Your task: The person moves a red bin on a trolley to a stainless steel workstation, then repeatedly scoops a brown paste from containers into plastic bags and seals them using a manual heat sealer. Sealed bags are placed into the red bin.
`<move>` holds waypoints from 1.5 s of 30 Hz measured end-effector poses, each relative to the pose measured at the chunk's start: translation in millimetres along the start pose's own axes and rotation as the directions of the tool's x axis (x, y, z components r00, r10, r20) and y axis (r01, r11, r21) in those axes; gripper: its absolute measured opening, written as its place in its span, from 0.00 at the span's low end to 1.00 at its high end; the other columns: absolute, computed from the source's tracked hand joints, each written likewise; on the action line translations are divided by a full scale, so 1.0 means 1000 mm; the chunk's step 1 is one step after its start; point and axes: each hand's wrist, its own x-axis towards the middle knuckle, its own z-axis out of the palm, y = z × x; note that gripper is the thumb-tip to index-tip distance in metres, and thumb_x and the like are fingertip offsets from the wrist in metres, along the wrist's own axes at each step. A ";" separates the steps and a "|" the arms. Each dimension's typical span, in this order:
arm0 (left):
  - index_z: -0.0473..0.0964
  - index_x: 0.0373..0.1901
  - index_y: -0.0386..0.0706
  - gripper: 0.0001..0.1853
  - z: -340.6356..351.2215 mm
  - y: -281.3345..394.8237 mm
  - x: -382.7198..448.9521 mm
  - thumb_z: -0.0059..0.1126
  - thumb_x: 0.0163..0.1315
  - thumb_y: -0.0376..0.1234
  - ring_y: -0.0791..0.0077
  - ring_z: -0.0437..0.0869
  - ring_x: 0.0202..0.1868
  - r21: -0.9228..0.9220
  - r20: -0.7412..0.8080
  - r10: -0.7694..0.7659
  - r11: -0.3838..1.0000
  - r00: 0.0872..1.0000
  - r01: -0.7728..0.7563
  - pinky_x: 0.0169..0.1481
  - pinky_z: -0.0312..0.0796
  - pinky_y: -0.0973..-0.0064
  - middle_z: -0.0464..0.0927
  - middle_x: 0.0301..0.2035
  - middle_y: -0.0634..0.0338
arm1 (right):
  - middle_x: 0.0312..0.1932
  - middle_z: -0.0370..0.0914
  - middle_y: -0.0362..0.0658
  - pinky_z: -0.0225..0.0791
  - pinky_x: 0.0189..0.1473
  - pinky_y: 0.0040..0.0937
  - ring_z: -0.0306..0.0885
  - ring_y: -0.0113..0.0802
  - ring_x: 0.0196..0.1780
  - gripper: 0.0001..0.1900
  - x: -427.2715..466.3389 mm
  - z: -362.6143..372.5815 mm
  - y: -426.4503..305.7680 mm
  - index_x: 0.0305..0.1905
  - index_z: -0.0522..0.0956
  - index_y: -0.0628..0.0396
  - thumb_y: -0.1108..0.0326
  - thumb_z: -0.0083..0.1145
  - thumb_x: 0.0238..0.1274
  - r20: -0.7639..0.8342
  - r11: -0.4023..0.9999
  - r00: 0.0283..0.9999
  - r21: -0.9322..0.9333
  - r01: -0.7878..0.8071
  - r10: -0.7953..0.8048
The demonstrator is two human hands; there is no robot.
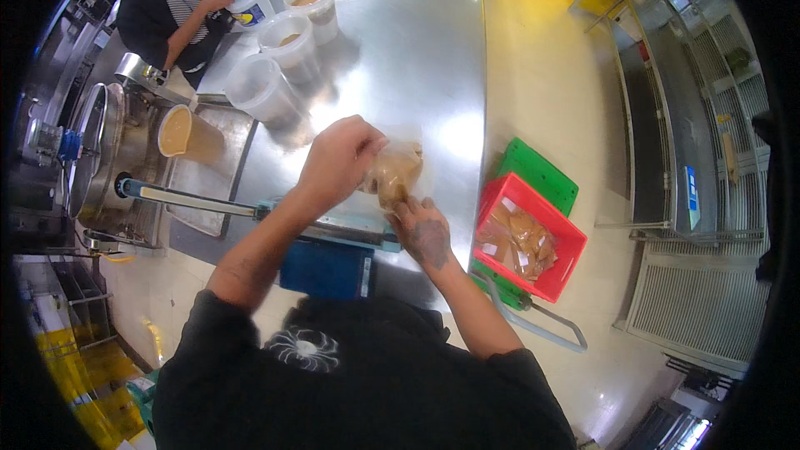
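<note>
A clear plastic bag with tan, thick-looking contents is held just above the steel table. My left hand pinches the upper left part of the bag, with the fingertips partly hidden behind the knuckles. At the bag's lower end, my right hand grips a bunched part of the plastic. Beneath my forearms lies a teal bar-type bag sealer; its long arm sticks out to the left. My left forearm hides part of the sealer.
Three translucent buckets stand beyond my left hand. A co-worker touches another, labelled bucket. Left, a pitcher of tan liquid stands on a metal tray. A red crate of filled bags sits right, on a green cart.
</note>
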 end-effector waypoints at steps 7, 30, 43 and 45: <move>0.85 0.38 0.35 0.04 -0.072 0.078 -0.024 0.72 0.70 0.26 0.59 0.86 0.34 0.089 -0.181 0.024 0.996 0.983 -0.008 0.42 0.77 0.63 0.83 0.33 0.52 | 0.43 0.85 0.49 0.80 0.47 0.48 0.85 0.51 0.46 0.13 -0.029 0.012 0.026 0.45 0.85 0.55 0.56 0.71 0.71 -0.083 0.997 0.994 -0.016 -0.071 0.069; 0.85 0.44 0.36 0.06 -0.050 -0.052 -0.297 0.67 0.69 0.28 0.45 0.87 0.40 -0.049 -0.178 -0.416 0.909 0.892 0.414 0.46 0.78 0.56 0.84 0.38 0.46 | 0.37 0.88 0.44 0.82 0.41 0.31 0.88 0.29 0.41 0.18 -0.014 0.067 -0.201 0.50 0.85 0.60 0.52 0.66 0.83 0.691 0.251 0.720 0.686 -0.683 0.068; 0.90 0.53 0.36 0.13 -0.053 -0.163 -0.336 0.78 0.70 0.30 0.76 0.89 0.39 -0.437 0.251 -0.478 0.720 0.842 0.539 0.46 0.83 0.72 0.88 0.37 0.60 | 0.39 0.85 0.43 0.78 0.39 0.29 0.83 0.27 0.39 0.08 -0.077 0.147 -0.199 0.47 0.76 0.57 0.67 0.63 0.84 0.339 0.267 0.757 0.790 -0.551 0.559; 0.91 0.49 0.35 0.11 -0.061 -0.175 -0.339 0.78 0.69 0.29 0.77 0.88 0.35 -0.495 0.179 -0.593 0.636 0.785 0.593 0.44 0.82 0.73 0.88 0.33 0.61 | 0.35 0.86 0.42 0.78 0.40 0.28 0.82 0.26 0.36 0.08 -0.086 0.135 -0.192 0.43 0.77 0.57 0.68 0.65 0.82 0.312 0.207 0.700 0.809 -0.551 0.642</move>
